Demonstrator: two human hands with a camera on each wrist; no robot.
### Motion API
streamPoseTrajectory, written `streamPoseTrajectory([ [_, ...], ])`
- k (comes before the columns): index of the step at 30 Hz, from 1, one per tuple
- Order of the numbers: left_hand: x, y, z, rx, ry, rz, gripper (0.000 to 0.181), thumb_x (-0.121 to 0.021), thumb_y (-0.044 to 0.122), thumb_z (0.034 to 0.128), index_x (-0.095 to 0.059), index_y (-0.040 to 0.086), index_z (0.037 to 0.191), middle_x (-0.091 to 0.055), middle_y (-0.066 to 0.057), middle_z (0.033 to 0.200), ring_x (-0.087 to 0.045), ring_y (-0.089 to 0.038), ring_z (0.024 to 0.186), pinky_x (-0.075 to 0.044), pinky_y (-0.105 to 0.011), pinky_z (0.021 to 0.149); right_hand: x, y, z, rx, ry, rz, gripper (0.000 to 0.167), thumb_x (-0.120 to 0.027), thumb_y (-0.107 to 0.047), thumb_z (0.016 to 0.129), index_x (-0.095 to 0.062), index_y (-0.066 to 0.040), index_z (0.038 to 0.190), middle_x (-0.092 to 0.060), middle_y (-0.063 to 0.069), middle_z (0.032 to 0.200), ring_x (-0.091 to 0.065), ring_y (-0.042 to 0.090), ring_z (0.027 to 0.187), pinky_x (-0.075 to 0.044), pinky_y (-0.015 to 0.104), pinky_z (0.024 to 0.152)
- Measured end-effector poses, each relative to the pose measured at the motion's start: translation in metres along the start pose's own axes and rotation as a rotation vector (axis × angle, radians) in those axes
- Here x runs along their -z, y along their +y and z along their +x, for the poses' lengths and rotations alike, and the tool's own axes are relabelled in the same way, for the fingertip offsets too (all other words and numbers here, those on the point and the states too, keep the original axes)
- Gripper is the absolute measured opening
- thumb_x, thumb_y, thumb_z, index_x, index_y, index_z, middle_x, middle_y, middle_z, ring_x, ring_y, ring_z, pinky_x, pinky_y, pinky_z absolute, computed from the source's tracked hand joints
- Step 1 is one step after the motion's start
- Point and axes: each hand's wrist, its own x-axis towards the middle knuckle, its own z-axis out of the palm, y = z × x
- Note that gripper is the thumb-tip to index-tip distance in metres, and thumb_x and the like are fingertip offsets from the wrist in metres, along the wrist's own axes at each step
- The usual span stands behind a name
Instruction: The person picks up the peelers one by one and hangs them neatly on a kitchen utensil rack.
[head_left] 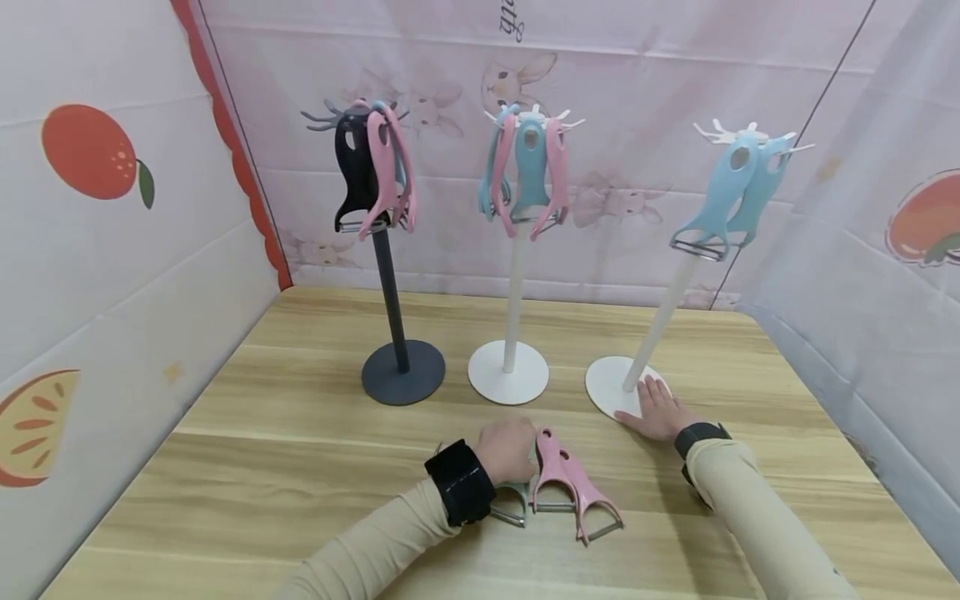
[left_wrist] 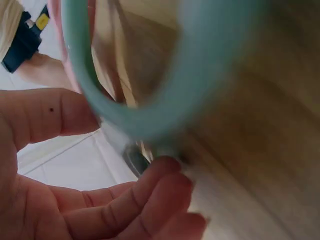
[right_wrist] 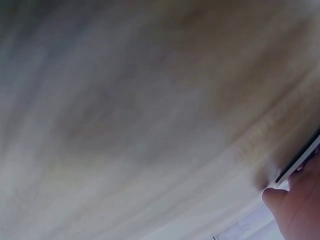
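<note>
My left hand reaches down to the table and pinches a green peeler at its handle, which the hand mostly hides. In the left wrist view, thumb and fingertips close in around the green peeler. Just right of that hand, two pink peelers lie overlapping on the wood. My right hand rests with outstretched fingers on the round base of the right white stand. Two light-blue peelers hang from that stand's hooks.
Left of it stands a white stand hung with blue and pink peelers. Farther left, a dark grey stand carries a black peeler and pink ones. Printed cloth borders the wooden table behind and at both sides.
</note>
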Motion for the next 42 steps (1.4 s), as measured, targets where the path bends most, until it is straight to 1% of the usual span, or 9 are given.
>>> streamPoseTrajectory([
  [8,0.000,-0.009,0.005,-0.068,0.043,0.007,0.021,-0.072,0.014,0.0693,-0.052,0.008,0.067,-0.044,0.002,0.068,-0.042,-0.011,0.054,-0.035,-0.021,0.045,0.001,0.000,0.001,-0.011,-0.015,0.012,0.100,-0.033,-0.067,0.086,-0.016,0.020,0.134,-0.006,0.039,0.140,-0.004,0.052,0.129,-0.009,0.066,0.098],
  [14,0.016,-0.008,0.008,-0.138,0.168,-0.022,0.017,-0.067,0.010,0.0741,-0.055,-0.001,0.079,-0.049,-0.003,0.066,-0.047,-0.012,0.053,-0.041,-0.024,0.047,0.000,0.004,0.002,0.002,-0.017,0.018,0.102,-0.034,-0.068,0.085,-0.016,0.020,0.134,-0.007,0.039,0.140,-0.005,0.052,0.129,-0.011,0.067,0.096],
  [19,0.037,-0.001,0.011,-0.189,0.239,-0.134,0.027,-0.063,0.009,0.0760,-0.052,-0.006,0.096,-0.044,-0.001,0.062,-0.043,-0.011,0.049,-0.037,-0.022,0.044,-0.001,0.007,0.001,0.030,-0.019,0.006,0.099,-0.037,-0.064,0.086,-0.015,0.019,0.135,-0.007,0.038,0.141,-0.006,0.052,0.129,-0.012,0.067,0.096],
  [22,0.052,0.008,0.015,-0.228,0.291,-0.182,0.038,-0.062,0.009,0.0767,-0.050,-0.006,0.109,-0.048,-0.001,0.063,-0.042,-0.008,0.047,-0.035,-0.017,0.041,-0.001,0.007,0.001,0.044,-0.017,0.001,0.100,-0.036,-0.066,0.086,-0.015,0.019,0.135,-0.008,0.038,0.141,-0.006,0.052,0.129,-0.012,0.067,0.096],
  [26,0.077,0.024,0.022,-0.333,0.438,-0.214,0.048,-0.062,0.009,0.0786,-0.046,-0.007,0.121,-0.060,-0.007,0.072,-0.051,-0.009,0.050,-0.040,-0.015,0.045,0.001,0.006,0.001,0.051,-0.016,0.002,0.101,-0.035,-0.067,0.085,-0.015,0.018,0.135,-0.008,0.038,0.141,-0.007,0.052,0.129,-0.013,0.067,0.096],
  [31,0.115,0.047,0.035,-0.458,0.632,-0.266,0.048,-0.060,0.008,0.0804,-0.044,-0.007,0.123,-0.063,-0.012,0.082,-0.060,-0.014,0.061,-0.047,-0.018,0.056,0.004,0.005,0.000,0.050,-0.032,-0.008,0.096,-0.037,-0.062,0.088,-0.013,0.018,0.136,-0.007,0.037,0.141,-0.006,0.052,0.129,-0.013,0.067,0.096],
  [34,0.138,0.061,0.042,-0.507,0.696,-0.343,0.046,-0.058,0.008,0.0826,-0.043,-0.006,0.124,-0.062,-0.011,0.077,-0.059,-0.013,0.059,-0.045,-0.016,0.056,0.005,0.005,0.000,0.056,-0.034,-0.011,0.095,-0.039,-0.060,0.088,-0.014,0.018,0.135,-0.007,0.038,0.141,-0.006,0.052,0.129,-0.015,0.067,0.096],
  [38,0.166,0.076,0.050,-0.510,0.741,-0.460,0.044,-0.057,0.009,0.0848,-0.043,-0.004,0.125,-0.061,-0.007,0.070,-0.053,-0.009,0.053,-0.040,-0.013,0.051,0.006,0.004,-0.001,0.076,-0.012,-0.027,0.095,-0.039,-0.061,0.087,-0.018,0.020,0.134,-0.011,0.039,0.140,-0.009,0.052,0.128,-0.018,0.066,0.095],
  [42,0.188,0.089,0.057,-0.504,0.790,-0.520,0.045,-0.058,0.008,0.0856,-0.042,-0.003,0.126,-0.064,-0.009,0.079,-0.057,-0.008,0.060,-0.041,-0.011,0.054,0.005,0.005,-0.001,0.088,-0.014,-0.047,0.098,-0.036,-0.064,0.087,-0.018,0.020,0.134,-0.012,0.039,0.140,-0.010,0.052,0.128,-0.019,0.065,0.096],
])
